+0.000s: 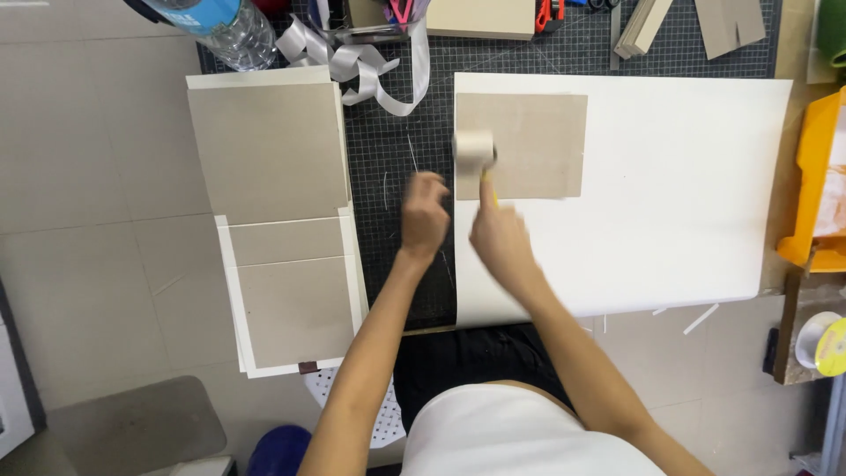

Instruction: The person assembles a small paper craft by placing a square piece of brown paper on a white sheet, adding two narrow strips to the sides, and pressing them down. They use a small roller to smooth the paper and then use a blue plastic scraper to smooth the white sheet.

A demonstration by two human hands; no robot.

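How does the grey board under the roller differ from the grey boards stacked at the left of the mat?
The single grey rectangular board lies alone on the large white sheet, with the small white roller in the right hand on its left edge. The left grey boards are three panels in a column on white backing, untouched and overhanging the table. Both look like the same grey cardboard, lying flat.
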